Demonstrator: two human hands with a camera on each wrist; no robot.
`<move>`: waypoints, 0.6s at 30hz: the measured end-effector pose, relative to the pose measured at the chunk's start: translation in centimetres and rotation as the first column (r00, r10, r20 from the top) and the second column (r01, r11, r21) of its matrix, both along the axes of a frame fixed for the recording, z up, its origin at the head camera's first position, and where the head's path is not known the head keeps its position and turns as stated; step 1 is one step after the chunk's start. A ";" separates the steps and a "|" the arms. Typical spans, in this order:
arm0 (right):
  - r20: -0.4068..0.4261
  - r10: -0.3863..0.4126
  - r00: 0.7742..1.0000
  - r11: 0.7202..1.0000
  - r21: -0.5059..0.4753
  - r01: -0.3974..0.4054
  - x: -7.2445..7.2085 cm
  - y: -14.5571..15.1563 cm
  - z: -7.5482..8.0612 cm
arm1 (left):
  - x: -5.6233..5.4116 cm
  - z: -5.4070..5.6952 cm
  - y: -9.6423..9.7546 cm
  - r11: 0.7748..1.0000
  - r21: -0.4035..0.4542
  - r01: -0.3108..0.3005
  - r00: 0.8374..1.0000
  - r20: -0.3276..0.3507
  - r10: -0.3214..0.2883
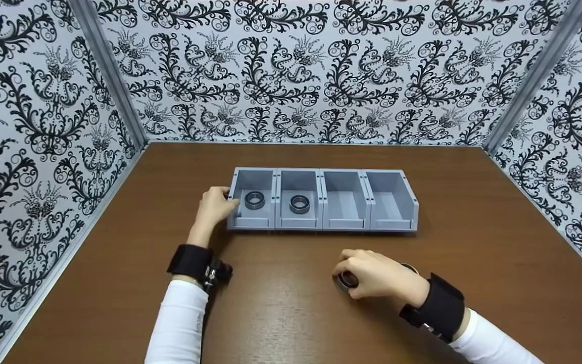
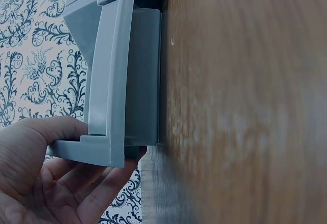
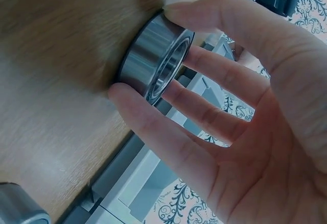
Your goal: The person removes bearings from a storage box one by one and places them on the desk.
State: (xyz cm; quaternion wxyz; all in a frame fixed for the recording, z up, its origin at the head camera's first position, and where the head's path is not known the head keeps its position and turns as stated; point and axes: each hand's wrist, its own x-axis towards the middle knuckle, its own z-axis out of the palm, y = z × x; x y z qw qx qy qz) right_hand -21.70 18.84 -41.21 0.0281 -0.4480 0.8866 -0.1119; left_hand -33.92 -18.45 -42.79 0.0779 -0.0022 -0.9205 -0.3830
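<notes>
Your left hand [image 1: 213, 204] gripped the left end of the 4-compartment bin [image 1: 392, 202], fingers curled round it. Your right hand [image 1: 372, 275] pinched a bearing [image 3: 153, 58] on the table [image 1: 473, 263].

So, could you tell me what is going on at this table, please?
A person is working with metal bearings and a grey four-compartment bin tray. The left hand grips the tray's left end. The right hand pinches a bearing on the wooden table. The two leftmost compartments each hold one bearing; the other two look empty.
</notes>
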 end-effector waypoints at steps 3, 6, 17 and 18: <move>-0.006 -0.005 1.000 1.000 -0.005 0.005 0.1 0.0 -0.2 | -0.1 -0.1 0.0 1.000 -0.002 0.004 1.000 -0.005 -0.004; -0.011 -0.009 1.000 1.000 -0.011 0.009 0.1 0.0 -0.2 | -0.2 -0.1 -0.1 1.000 -0.002 0.004 1.000 -0.011 -0.004; -0.034 -0.010 0.999 1.000 -0.010 0.010 0.3 0.0 -0.3 | -0.5 -0.6 -0.4 1.000 0.003 0.012 1.000 -0.020 -0.012; -0.035 -0.012 0.999 1.000 -0.009 0.012 0.4 0.0 -0.3 | -0.5 -0.6 -0.4 1.000 0.003 0.012 1.000 -0.018 -0.012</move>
